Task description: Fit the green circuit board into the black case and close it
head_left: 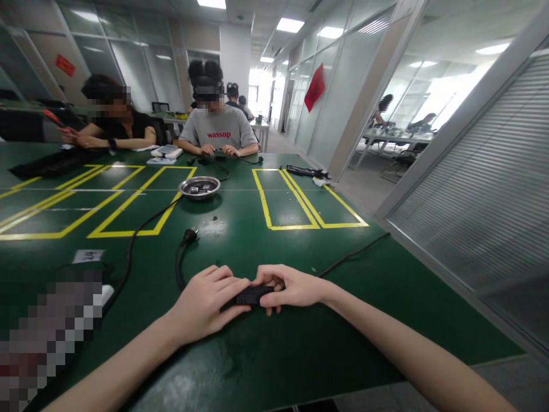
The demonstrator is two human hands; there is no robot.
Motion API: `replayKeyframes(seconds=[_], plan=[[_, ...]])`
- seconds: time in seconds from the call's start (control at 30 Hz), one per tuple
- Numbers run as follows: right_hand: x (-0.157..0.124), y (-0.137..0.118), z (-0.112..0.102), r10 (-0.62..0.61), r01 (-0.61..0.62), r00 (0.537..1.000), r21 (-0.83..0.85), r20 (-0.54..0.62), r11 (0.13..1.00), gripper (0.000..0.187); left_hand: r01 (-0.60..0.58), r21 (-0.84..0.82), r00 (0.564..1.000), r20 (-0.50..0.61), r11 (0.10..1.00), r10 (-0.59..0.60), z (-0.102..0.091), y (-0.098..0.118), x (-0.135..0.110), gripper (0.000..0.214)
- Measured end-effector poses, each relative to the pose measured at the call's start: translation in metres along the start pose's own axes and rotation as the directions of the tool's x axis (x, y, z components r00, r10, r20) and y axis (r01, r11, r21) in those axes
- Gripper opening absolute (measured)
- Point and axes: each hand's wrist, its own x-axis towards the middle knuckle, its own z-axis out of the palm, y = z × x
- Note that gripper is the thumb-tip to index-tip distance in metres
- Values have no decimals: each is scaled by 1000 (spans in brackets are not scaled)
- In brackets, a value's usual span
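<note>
A small black block-shaped device (253, 294) lies on the green table (300, 343) between my two hands. My left hand (210, 303) rests over its left end with fingers curled on it. My right hand (291, 286) grips its right end, thumb and fingers pinched around it. A black cable with a plug (189, 236) curves from behind my left hand toward the table's middle.
A metal bowl (199, 186) with small parts stands mid-table among yellow tape lines. A second black cable (128, 252) runs leftward. Two people sit at the far edge handling things. A black tool (305, 170) lies at far right. A paper label (88, 256) sits left.
</note>
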Motion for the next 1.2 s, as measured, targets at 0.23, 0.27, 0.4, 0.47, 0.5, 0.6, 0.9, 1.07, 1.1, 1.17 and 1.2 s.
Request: replayKeyframes(seconds=[0.23, 0.27, 0.4, 0.47, 0.5, 0.6, 0.9, 1.07, 1.1, 1.17, 1.2], plan=[[10, 1, -14, 82, -14, 974, 303, -212, 953, 46, 131, 77, 981, -151, 988, -119, -2, -16, -1, 41], [10, 2, -21, 84, 19, 952, 331, -293, 943, 45, 157, 95, 973, -185, 983, -137, -4, -16, -1, 42], [-1, 4, -65, 68, 194, 760, 326, -646, 925, 37, 198, 32, 965, -180, 980, -190, -6, -10, -1, 43], [-12, 6, -91, 46, 253, 619, 255, -784, 933, 36, 192, -39, 974, -111, 981, -195, -4, -6, -2, 40], [-18, 7, -103, 12, 288, 539, 197, -842, 937, 37, 192, -68, 977, -82, 979, -198, -3, -4, -2, 37], [-35, 14, -136, -126, 311, 250, -43, -960, 949, 47, 208, -124, 975, -47, 970, -215, 1, -3, -3, 31], [-61, 48, -163, -270, -440, 101, -286, -958, 851, 27, 259, -162, 965, 7, 952, -261, 5, -5, -5, 30], [-70, 55, -170, -256, -645, 86, -250, -963, 722, 28, 278, -176, 960, 17, 944, -280, 3, -3, -4, 29], [-72, 55, -172, -254, -672, 76, -238, -964, 701, 30, 280, -178, 959, 17, 943, -282, 3, -2, -3, 29], [-74, 57, -176, -247, -718, 49, -206, -968, 665, 34, 283, -182, 958, 20, 942, -284, 4, -2, -3, 28], [-75, 57, -177, -244, -737, 33, -189, -969, 649, 36, 284, -185, 958, 26, 941, -285, 4, -1, -3, 29]])
